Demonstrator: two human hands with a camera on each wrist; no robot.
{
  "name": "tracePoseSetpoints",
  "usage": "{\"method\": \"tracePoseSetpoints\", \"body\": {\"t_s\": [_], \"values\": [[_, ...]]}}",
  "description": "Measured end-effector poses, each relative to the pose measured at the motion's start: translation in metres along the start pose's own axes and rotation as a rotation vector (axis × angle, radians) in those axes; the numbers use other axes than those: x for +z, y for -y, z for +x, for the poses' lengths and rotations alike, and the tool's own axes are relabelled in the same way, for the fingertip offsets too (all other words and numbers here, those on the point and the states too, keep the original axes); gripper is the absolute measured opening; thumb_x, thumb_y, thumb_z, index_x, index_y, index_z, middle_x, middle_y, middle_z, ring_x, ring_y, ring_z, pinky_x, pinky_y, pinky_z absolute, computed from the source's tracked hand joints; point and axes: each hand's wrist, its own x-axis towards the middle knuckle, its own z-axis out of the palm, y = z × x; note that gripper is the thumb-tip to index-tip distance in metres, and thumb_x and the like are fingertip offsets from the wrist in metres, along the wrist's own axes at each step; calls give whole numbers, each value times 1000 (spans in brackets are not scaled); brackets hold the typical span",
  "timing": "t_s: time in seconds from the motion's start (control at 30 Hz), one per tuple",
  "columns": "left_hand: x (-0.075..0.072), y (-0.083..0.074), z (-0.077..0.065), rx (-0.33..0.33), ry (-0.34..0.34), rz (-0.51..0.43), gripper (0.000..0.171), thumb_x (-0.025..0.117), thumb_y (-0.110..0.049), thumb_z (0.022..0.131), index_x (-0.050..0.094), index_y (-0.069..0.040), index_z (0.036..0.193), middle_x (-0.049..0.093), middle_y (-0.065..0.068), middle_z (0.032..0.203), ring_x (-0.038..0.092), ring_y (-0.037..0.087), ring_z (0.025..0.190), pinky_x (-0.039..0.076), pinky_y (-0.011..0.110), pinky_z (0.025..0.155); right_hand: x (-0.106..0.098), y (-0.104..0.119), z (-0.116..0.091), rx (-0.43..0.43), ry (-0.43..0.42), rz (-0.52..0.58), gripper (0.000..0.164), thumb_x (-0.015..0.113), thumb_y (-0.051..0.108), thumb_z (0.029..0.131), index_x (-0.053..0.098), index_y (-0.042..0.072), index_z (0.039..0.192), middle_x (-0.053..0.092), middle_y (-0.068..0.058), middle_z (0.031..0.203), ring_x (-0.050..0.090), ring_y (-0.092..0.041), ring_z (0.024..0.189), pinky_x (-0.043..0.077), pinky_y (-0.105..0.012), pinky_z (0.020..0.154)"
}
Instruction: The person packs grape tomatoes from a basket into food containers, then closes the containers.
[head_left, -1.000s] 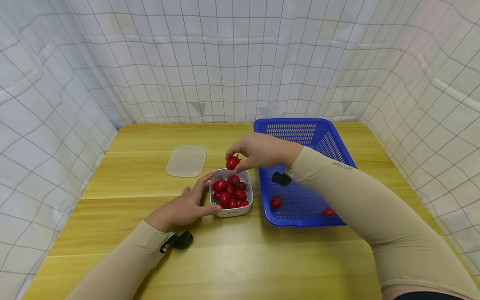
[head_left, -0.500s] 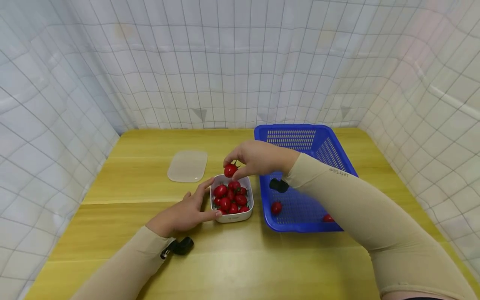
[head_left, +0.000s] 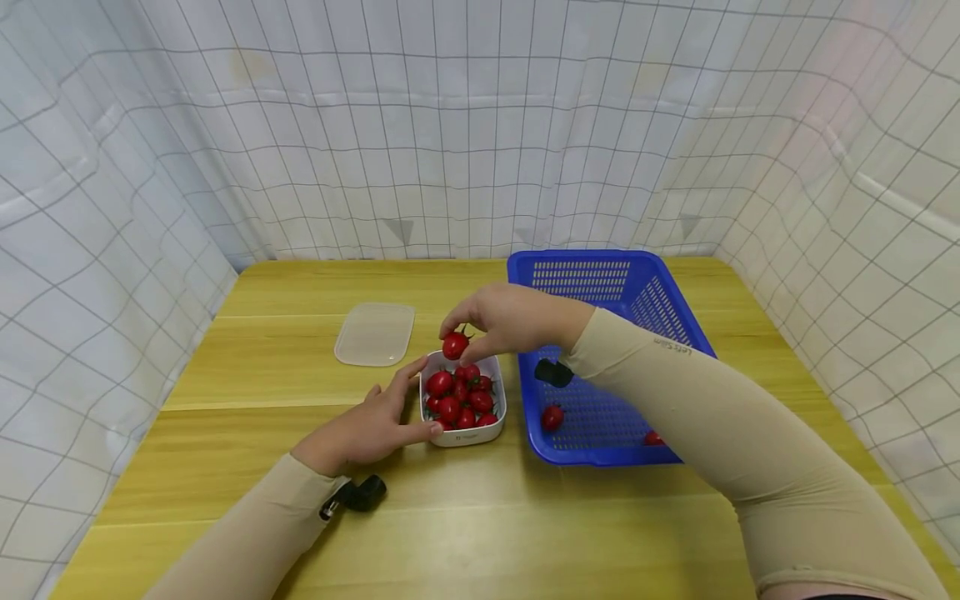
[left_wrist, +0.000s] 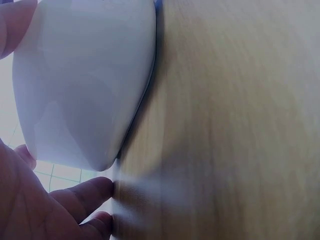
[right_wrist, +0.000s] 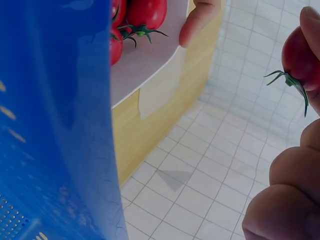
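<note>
A white square food container [head_left: 468,437] stands on the table, holding several red cherry tomatoes [head_left: 448,408] with green stems. My left hand [head_left: 367,429] holds its left side, the thumb at the near corner and the index finger at the far corner. In the left wrist view, the other fingertips rest on the table beside the container [left_wrist: 85,85]. Over the container's far edge, my right hand [head_left: 517,321] pinches a cherry tomato [head_left: 454,346] between thumb and fingers. The right wrist view shows this tomato's [right_wrist: 297,60] green stem pointing outward.
To the right is a blue plastic basket [head_left: 600,456]; a cherry tomato [head_left: 552,417] lies in it, and another tomato [head_left: 653,437] is partly hidden by the right sleeve. A translucent lid [head_left: 375,335] lies behind the left hand. Grid-patterned curtains [head_left: 465,167] surround the table.
My right hand, with the cherry tomato, has shifted slightly left above the container. The head view has tilted a little. My left hand stays on the container.
</note>
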Motion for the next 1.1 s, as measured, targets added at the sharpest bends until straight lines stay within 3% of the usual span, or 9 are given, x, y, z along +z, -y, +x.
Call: {"method": "tracePoseSetpoints", "body": {"t_s": [0.27, 0.4, 0.57, 0.63, 0.77, 0.9, 1.0, 1.1], "values": [[2, -1, 0, 5, 7, -5, 105, 67, -61, 96, 3, -22, 170, 22, 18, 175, 30, 52, 155, -1, 73, 126, 6, 1, 1, -48, 13, 10, 48, 80, 35, 95, 69, 23, 140, 38, 8, 71, 37, -10, 64, 35, -26, 63], [3, -1, 1, 11, 5, 2, 106, 67, -61, 96, 3, -19, 170, 24, 19, 174, 33, 49, 155, -1, 72, 127, 4, -2, -6, -15, -12, 37, 51, 80, 39, 95, 67, 27, 143, 32, 9, 66, 32, -11, 60, 33, -29, 62], [3, -2, 4, 28, -11, 8, 107, 69, -60, 95, 4, -20, 170, 24, 17, 174, 34, 47, 155, -2, 70, 128, -3, -32, -32, 68, -123, 125, 39, 82, 34, 93, 73, 24, 130, 39, 7, 63, 38, -12, 59, 35, -30, 59], [2, -2, 4, 39, -17, 10, 107, 69, -60, 95, 5, -19, 170, 22, 16, 175, 33, 45, 156, -1, 70, 128, -2, -51, -44, 93, -128, 137, 33, 83, 31, 92, 76, 21, 124, 44, 6, 64, 42, -11, 60, 37, -30, 60], [0, -2, 3, 63, -24, 8, 106, 69, -58, 96, 4, -18, 170, 24, 21, 173, 29, 45, 158, -2, 71, 127, 7, -82, -64, 143, -3, 156, 29, 84, 24, 90, 78, 15, 117, 49, 5, 69, 45, -11, 65, 39, -28, 63], [-1, -2, 2, 69, -27, 4, 105, 69, -56, 97, 4, -18, 169, 28, 25, 171, 29, 47, 157, -2, 72, 126, 31, -97, -72, 169, 175, 167, 32, 86, 19, 86, 78, 14, 117, 59, 2, 79, 51, -12, 74, 45, -30, 69], [0, -2, 2, 67, -22, 0, 105, 69, -57, 97, 3, -18, 169, 27, 25, 171, 28, 47, 158, -3, 73, 126, 53, -100, -70, 173, 264, 153, 37, 88, 21, 83, 79, 18, 118, 72, 5, 100, 62, -12, 94, 54, -36, 89], [1, -1, 2, 60, -20, -3, 105, 69, -57, 97, 4, -19, 169, 27, 25, 171, 27, 48, 158, -4, 73, 126, 71, -98, -67, 193, 295, 134, 37, 90, 22, 81, 79, 20, 116, 76, 6, 114, 65, -14, 109, 53, -43, 106]]}}
